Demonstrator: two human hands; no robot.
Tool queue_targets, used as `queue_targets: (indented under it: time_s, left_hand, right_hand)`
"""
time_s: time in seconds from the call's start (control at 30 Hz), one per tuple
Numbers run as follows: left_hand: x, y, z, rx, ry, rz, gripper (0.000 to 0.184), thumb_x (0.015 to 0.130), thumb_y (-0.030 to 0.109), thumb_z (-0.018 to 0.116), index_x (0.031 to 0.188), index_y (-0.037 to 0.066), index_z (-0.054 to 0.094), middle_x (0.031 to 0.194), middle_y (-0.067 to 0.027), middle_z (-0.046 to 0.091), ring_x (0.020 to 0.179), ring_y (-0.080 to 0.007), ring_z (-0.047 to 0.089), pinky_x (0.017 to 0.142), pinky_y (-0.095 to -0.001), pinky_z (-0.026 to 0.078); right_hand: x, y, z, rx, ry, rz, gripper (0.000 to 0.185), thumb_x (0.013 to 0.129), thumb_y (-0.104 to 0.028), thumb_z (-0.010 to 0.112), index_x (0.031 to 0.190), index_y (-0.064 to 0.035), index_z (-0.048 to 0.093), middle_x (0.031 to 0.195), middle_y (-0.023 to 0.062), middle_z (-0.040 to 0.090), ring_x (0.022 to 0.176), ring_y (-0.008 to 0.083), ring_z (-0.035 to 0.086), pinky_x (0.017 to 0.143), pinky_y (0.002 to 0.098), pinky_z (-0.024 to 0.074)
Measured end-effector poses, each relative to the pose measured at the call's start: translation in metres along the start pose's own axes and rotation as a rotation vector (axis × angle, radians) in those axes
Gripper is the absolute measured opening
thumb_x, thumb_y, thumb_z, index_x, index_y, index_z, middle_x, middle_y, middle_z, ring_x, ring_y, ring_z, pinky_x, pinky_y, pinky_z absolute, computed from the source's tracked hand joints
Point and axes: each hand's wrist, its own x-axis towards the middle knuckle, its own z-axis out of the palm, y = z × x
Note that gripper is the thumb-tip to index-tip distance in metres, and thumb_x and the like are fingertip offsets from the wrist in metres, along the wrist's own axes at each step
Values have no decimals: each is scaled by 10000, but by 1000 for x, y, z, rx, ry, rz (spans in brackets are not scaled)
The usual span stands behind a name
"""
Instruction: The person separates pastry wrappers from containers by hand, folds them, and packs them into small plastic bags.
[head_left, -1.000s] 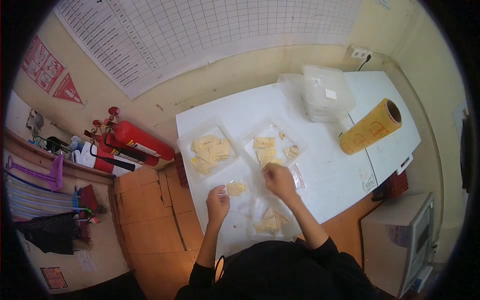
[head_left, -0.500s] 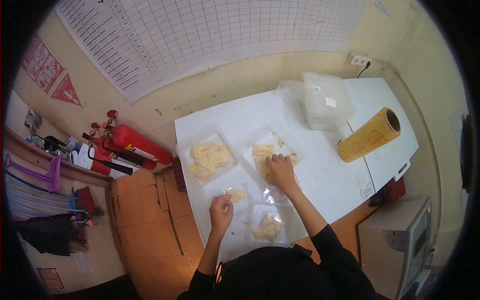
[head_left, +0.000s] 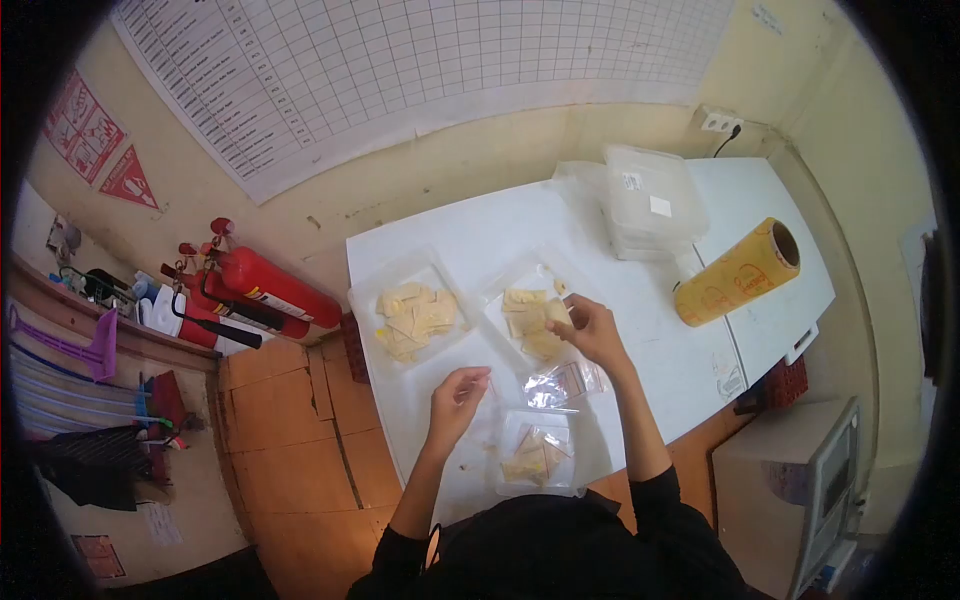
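My right hand (head_left: 592,330) pinches a pale folded piece (head_left: 557,312) over the right side of the middle plastic tray (head_left: 497,318), where several similar pale yellow pieces (head_left: 524,322) lie. My left hand (head_left: 457,402) is raised over the table, its fingers curled together; what it holds, if anything, is too small to make out. Left of the middle tray, another clear tray (head_left: 366,297) bears a heap of pale folded pieces (head_left: 416,318). Near my body a smaller clear container (head_left: 508,421) holds bagged pieces (head_left: 538,455). Clear plastic bags (head_left: 562,383) lie between it and the middle tray.
Stacked clear containers (head_left: 655,200) stand at the back of the white table (head_left: 500,222). A yellow roll (head_left: 738,275) stands on the right. Red fire extinguishers (head_left: 275,284) are on the left, a grey-white appliance (head_left: 780,490) at the lower right.
My right hand has lifted a pale piece from the middle tray and moved slightly right. The small bag with a piece by my left hand no longer shows; that hand has moved slightly right.
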Motion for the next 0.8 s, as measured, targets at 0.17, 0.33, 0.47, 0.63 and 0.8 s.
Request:
queue_targets:
  time_s: [0.17,0.33,0.47,0.63,0.8]
  left_hand:
    - [18,20,14,-212,-188,-102,280,911,178,585,1140,19,607,1057,-86,642,929,-159,621,838,-279,469]
    - [25,30,24,-324,-235,-173,397,926,239,573,1255,23,522,1144,-114,602,1039,-196,599,912,-315,449]
    - [31,48,31,-337,-190,-80,419,919,216,587,1279,22,498,1154,-115,593,1053,-207,593,920,-332,471]
    - [38,39,22,-462,-282,-210,414,891,122,611,1267,-3,491,1161,-100,582,1046,-204,592,877,-337,539]
    - [31,15,0,-693,-181,-370,380,894,92,589,1249,-1,489,1169,-101,579,1035,-211,599,907,-358,520]
  right_hand:
    - [-1,-13,-14,277,-121,54,217,817,-181,702,890,8,624,717,65,653,650,118,630,619,250,487]
    - [-3,-7,-12,417,-211,88,199,837,-160,684,903,20,633,743,53,648,669,122,631,629,249,488]
    - [-3,-29,-10,251,-446,-11,195,825,-143,689,913,22,632,740,61,650,665,124,627,636,260,488]
    - [1,-59,3,135,-461,56,136,852,-137,639,870,-2,631,710,59,640,662,113,620,634,250,489]
    - [20,-3,14,-257,-214,-39,183,790,-195,658,879,-37,646,752,88,671,699,209,657,662,312,513]
